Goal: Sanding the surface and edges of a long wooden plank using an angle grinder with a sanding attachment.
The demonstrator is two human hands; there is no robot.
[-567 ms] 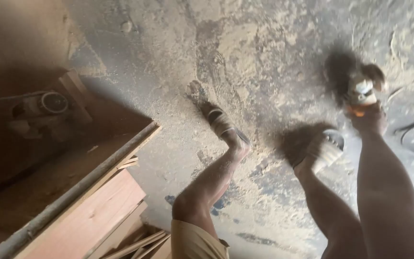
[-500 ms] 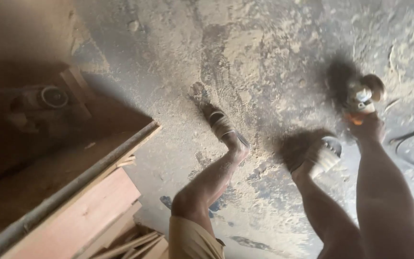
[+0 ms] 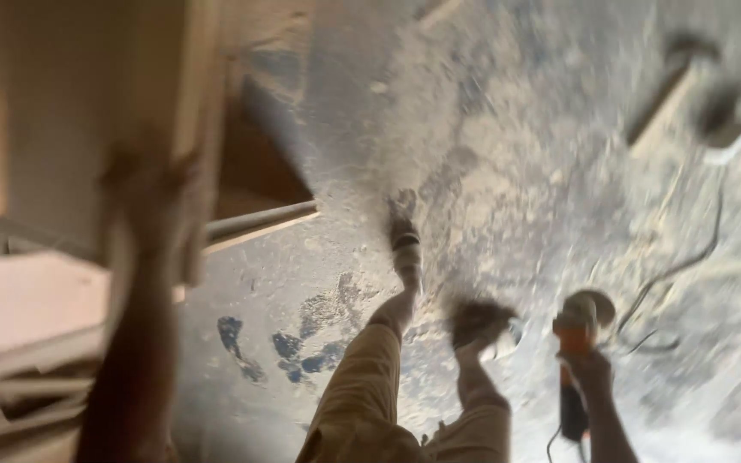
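Change: the left hand (image 3: 149,184) has come up into view; the grinder hangs lower than before.
Right hand (image 3: 587,369): fingers wrapped tight around the orange angle grinder (image 3: 578,330), disc beyond the fingertips, over the dusty floor (image 3: 490,154).
Left hand: blurred; finger state cannot be told, against a pale wooden board (image 3: 190,86).

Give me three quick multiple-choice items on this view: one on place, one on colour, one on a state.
1. Where is the power tool?
A. In the right hand, low over the floor
B. On the wooden boards
C. In the left hand

2. What colour is the tool's body?
A. Green
B. Orange and black
C. White

3. What is the left hand doing?
A. Hanging free
B. Resting on the floor
C. Raised against an upright wooden board

Answers: 1 A, the right hand grips its handle above the dusty floor. 2 B, orange front, dark rear. 3 C, the blurred hand is up at the board; its grip is unclear.
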